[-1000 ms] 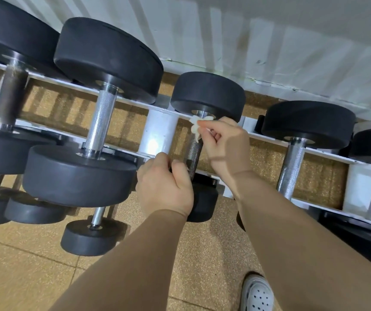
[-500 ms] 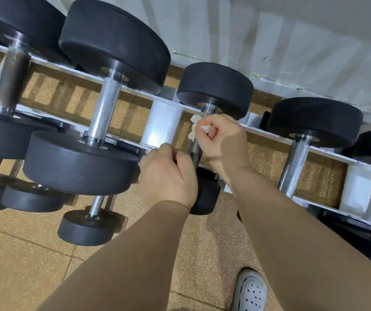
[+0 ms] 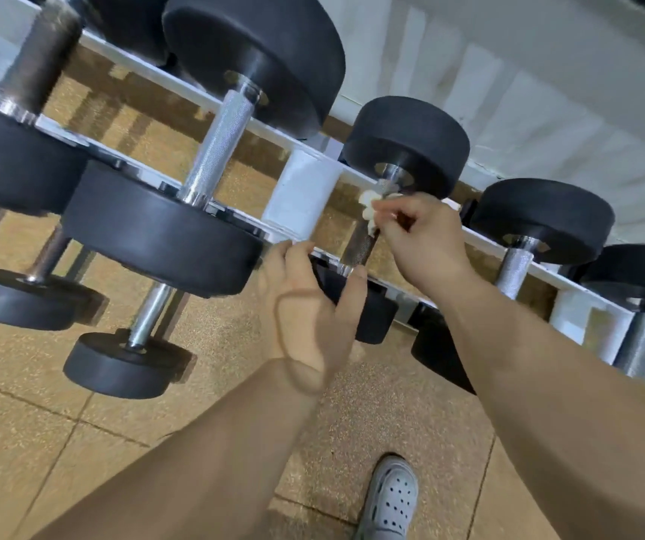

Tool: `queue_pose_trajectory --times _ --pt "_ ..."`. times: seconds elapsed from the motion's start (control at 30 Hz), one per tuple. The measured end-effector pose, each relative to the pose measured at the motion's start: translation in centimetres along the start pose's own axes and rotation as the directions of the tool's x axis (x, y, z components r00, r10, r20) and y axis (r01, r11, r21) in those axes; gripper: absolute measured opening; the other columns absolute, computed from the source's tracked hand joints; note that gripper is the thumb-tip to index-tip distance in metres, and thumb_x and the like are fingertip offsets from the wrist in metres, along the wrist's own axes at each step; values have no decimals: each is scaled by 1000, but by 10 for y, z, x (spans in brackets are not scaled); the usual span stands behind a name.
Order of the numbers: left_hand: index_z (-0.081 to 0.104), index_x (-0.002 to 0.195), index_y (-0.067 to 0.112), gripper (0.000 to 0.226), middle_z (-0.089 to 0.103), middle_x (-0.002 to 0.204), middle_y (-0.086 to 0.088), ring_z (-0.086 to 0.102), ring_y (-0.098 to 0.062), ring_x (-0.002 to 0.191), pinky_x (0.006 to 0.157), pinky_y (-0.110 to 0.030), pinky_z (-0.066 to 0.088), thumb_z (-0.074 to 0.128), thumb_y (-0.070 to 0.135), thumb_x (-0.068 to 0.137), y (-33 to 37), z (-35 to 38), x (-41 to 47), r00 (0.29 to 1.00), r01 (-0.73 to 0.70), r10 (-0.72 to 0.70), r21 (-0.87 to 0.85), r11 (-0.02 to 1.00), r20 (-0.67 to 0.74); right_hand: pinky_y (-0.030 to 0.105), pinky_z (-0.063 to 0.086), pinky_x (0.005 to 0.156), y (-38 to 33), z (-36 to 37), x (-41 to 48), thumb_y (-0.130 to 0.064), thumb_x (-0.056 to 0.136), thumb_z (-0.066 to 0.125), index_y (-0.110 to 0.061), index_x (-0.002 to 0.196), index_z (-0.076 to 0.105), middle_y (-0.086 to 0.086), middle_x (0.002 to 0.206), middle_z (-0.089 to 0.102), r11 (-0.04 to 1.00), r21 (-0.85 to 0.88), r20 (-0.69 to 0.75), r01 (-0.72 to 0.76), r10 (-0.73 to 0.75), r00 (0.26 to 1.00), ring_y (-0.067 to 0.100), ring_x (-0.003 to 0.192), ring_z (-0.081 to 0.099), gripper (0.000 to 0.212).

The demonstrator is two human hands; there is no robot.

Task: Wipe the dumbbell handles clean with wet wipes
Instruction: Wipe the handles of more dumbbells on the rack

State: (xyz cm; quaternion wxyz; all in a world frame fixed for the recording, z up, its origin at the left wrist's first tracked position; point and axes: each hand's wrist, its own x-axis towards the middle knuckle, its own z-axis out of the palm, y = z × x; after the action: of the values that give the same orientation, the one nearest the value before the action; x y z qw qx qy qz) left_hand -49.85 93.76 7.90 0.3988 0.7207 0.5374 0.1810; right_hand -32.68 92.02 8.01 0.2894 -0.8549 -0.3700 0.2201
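Head view shows me a white rack (image 3: 480, 243) running across the frame, and I take every place from it. The dumbbell (image 3: 406, 146) I am cleaning lies across the rack's two rails, just right of the rack's white post (image 3: 301, 196), its far head at the rack's back rail and its near head at the front rail. My right hand (image 3: 426, 235) pinches a crumpled white wipe (image 3: 369, 206) against the far end of the handle (image 3: 357, 247), close to the rack's back rail; the rest of the knurled handle is bare. My left hand (image 3: 305, 305) grips the near head at the rack's front rail, fingers over its top and thumb at the handle's base. A bigger dumbbell (image 3: 215, 157) sits on the rack on the post's other side, and another (image 3: 515, 263) lies further along the rack to the right. Small dumbbells (image 3: 118, 364) rest below the rack. A grey perforated shoe (image 3: 391, 500) stands on the tan floor (image 3: 40, 422) in front of the rack; a white wall (image 3: 547, 91) rises behind it.
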Motion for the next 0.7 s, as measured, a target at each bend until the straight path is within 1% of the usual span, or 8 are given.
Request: queue_pose_trajectory --times 0.13,0.2,0.27,0.37,0.43,0.5,0.6,0.7 --pt "28 155 7 125 37 154 -11 35 -29 142 117 -40 35 59 83 60 -12 -9 -5 976 -72 49 99 992 214 17 41 74 5 11 -30 -42 85 74 -42 98 75 -22 87 62 992 -79 129 99 -89 988 -5 80 56 14" --pt "15 159 10 129 27 161 -10 27 -28 148 120 -41 31 69 74 61 -17 -13 -3 956 -108 73 109 988 284 13 38 73 1 10 -24 -34 87 75 -33 101 77 -22 85 62 983 -116 124 145 -131 984 -6 77 55 14" --pt "6 160 13 129 15 166 -9 15 -26 153 124 -40 22 75 67 65 -20 -15 -3 945 -138 91 131 982 314 8 40 78 -6 9 -9 -29 91 70 -27 107 76 -12 97 68 968 -194 58 159 -150 987 -2 86 57 17" --pt "-3 159 18 129 3 168 -5 4 -24 154 127 -40 13 76 67 69 -20 -17 -2 930 -141 87 128 982 357 -7 28 76 -15 5 16 -26 96 61 -24 114 75 -2 112 69 979 -204 -137 -16 -12 990 1 93 53 23" --pt "-5 159 20 128 -1 168 -3 2 -24 154 127 -39 9 76 67 71 -19 -19 -1 927 -125 70 125 984 369 0 32 76 -19 6 15 -25 96 60 -22 112 76 0 106 67 961 -275 -92 13 -40 995 5 91 52 22" --pt "-8 158 20 128 -3 167 -3 1 -25 154 127 -40 8 75 66 72 -17 -20 -3 926 -97 44 124 987 374 22 44 77 -23 10 0 -24 95 64 -20 106 78 -1 90 64 912 -357 110 200 -171 979 14 86 58 18" --pt "-12 158 19 127 -4 166 -6 -2 -28 154 127 -47 10 73 65 75 -10 -17 -8 925 -70 11 141 987 379 36 54 69 -25 6 -10 -21 91 67 -20 100 78 0 80 64 787 -458 324 413 -285 902 25 79 64 14" --pt "-15 159 16 123 -10 167 -8 -9 -29 154 125 -42 -5 69 64 81 -2 -14 -14 926 -58 -3 149 987 378 36 55 79 -30 -5 13 -22 93 63 -19 104 79 6 94 71 787 -539 152 299 -258 954 28 87 67 19"
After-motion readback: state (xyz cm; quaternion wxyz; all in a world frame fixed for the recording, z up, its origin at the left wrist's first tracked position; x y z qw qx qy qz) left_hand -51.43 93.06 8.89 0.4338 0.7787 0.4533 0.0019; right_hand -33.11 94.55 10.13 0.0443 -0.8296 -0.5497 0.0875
